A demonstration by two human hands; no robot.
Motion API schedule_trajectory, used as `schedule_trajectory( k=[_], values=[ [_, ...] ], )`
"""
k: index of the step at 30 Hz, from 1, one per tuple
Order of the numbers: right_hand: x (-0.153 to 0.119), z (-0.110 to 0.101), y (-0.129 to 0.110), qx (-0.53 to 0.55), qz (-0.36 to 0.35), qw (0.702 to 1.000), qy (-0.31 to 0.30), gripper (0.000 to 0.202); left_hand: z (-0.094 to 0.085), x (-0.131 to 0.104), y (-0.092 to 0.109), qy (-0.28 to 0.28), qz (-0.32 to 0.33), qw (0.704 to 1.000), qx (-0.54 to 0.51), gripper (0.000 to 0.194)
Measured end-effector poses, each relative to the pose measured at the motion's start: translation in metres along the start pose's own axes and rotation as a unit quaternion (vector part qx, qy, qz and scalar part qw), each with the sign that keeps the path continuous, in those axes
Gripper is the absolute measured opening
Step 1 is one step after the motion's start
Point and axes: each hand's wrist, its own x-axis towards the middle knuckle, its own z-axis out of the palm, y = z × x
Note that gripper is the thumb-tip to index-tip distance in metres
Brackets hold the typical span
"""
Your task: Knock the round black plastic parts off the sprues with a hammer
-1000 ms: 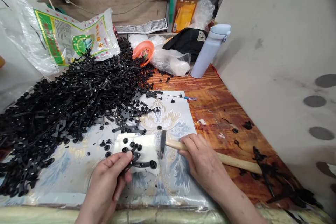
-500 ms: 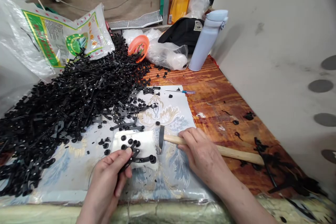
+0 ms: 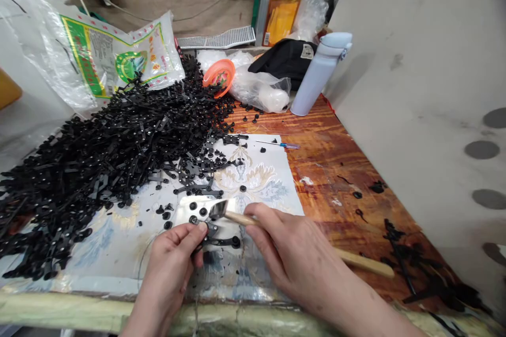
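My left hand point(image 3: 174, 253) pinches a black jointed plastic linkage point(image 3: 223, 243) with round ends, held over a white block point(image 3: 185, 203). My right hand point(image 3: 284, 247) is wrapped round the wooden handle of a hammer point(image 3: 239, 218). The hammer's metal head, a little blurred, is at the linkage's upper end; I cannot tell whether it touches. Small black round caps point(image 3: 203, 211) sit on the block beside my left fingertips, and several more lie just left of it. Part of the linkage is hidden under my left fingers.
A large heap of black linkages point(image 3: 130, 131) covers the left side. A blue-handled screwdriver point(image 3: 288, 145) lies on the patterned cloth's edge. Behind stand a light-blue bottle point(image 3: 322, 73), an orange bowl point(image 3: 209, 75) and plastic bags point(image 3: 261, 89). A grey panel point(image 3: 419, 89) borders the right; black scraps lie near it.
My right hand has moved the hammer left, bringing its head from beside the white block to over the linkage. My left hand keeps its pinch. The whole view has shifted slightly.
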Motion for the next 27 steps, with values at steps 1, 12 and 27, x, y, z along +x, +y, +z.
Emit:
schedule_trajectory(
  k=[1,12,27],
  values=[
    [0.002,0.001,-0.001,0.006,-0.003,1.0,-0.011,0.025,0.001,0.0,0.001,0.003,-0.001,1.0,0.002,0.044],
    [0.008,0.018,0.004,0.006,-0.028,0.999,-0.013,0.037,-0.001,0.001,0.0,0.0,-0.015,0.999,0.042,0.029],
    [-0.008,0.02,0.024,-0.005,0.088,0.996,0.014,0.035,-0.037,0.003,0.005,-0.088,0.094,0.978,0.162,0.032]
  ],
)
